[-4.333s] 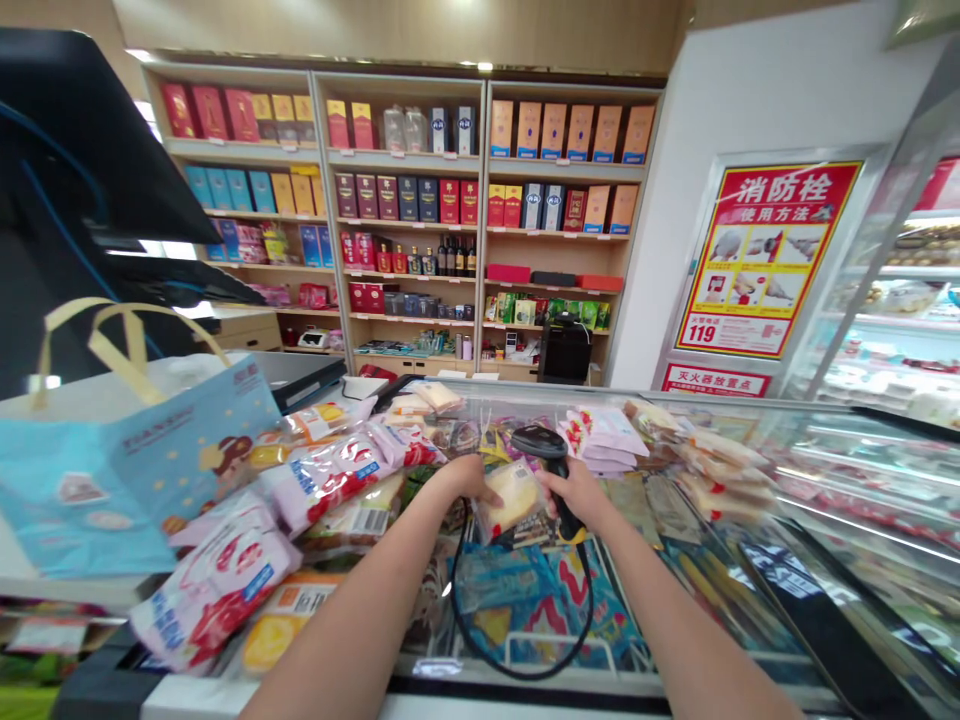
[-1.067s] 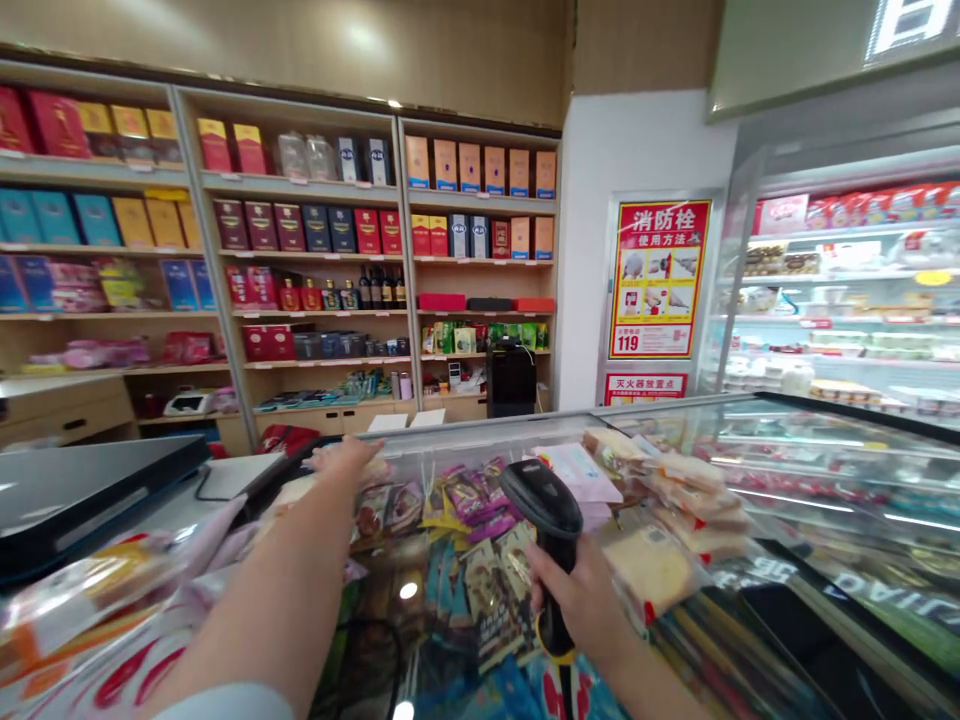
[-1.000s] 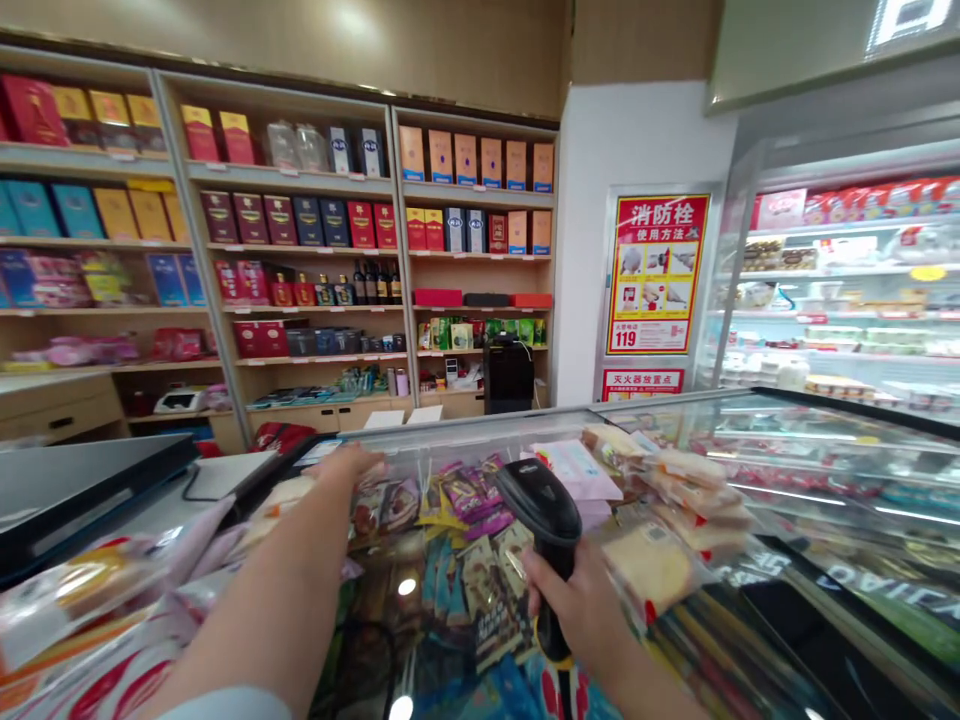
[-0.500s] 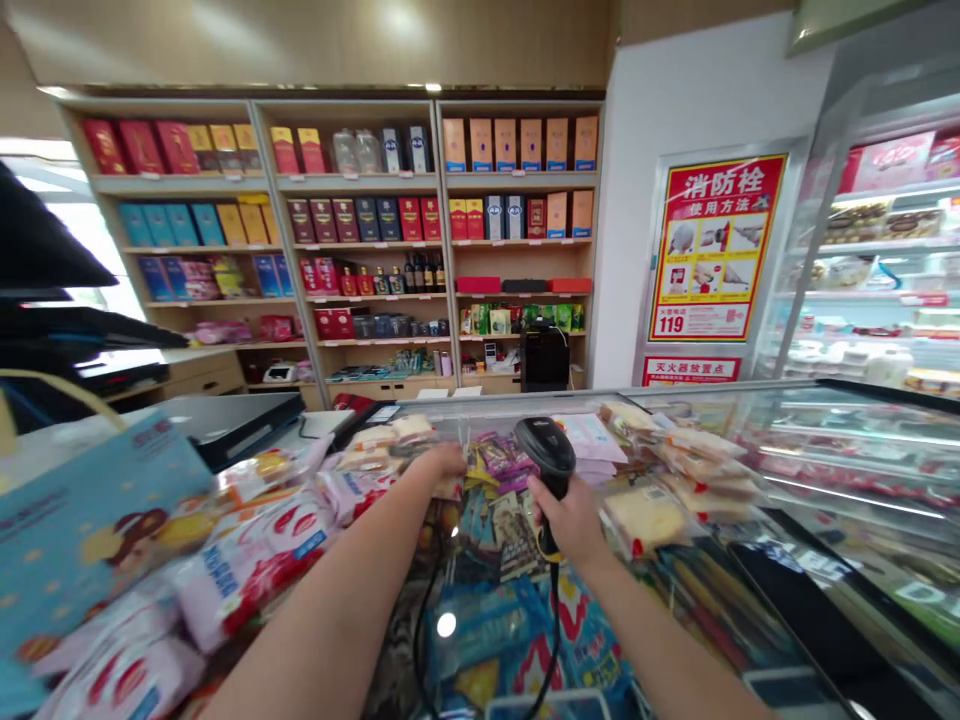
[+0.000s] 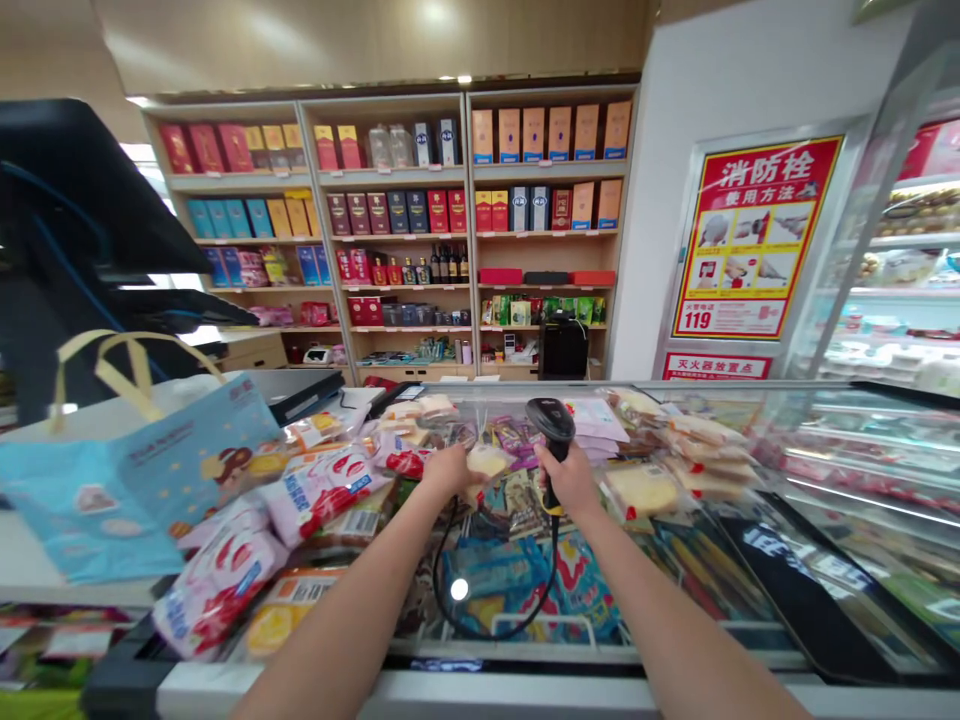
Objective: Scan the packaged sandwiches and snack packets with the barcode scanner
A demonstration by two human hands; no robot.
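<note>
My right hand (image 5: 568, 478) is wrapped round the handle of a black barcode scanner (image 5: 551, 425), held upright over the glass counter, its cable looping down in front. My left hand (image 5: 448, 474) is closed on a clear packet of pale, bread-like food (image 5: 486, 463), which sticks out to the right of the fingers. Purple snack packets (image 5: 514, 440) lie between and behind the hands. Left of my left hand are white and red snack bags (image 5: 322, 495). Packaged bread (image 5: 642, 491) lies right of my right hand.
A light blue gift bag (image 5: 142, 480) stands at the left beside a dark monitor (image 5: 90, 190). Under the glass lie blue packets (image 5: 495, 575). A black flat panel (image 5: 806, 590) is at the right. Shelves of boxes (image 5: 397, 175) line the back wall.
The view has shifted left and back, showing more of the gift bag and counter edge. My left hand has drawn nearer, with the pale packet now showing in it. My right hand still holds the scanner.
</note>
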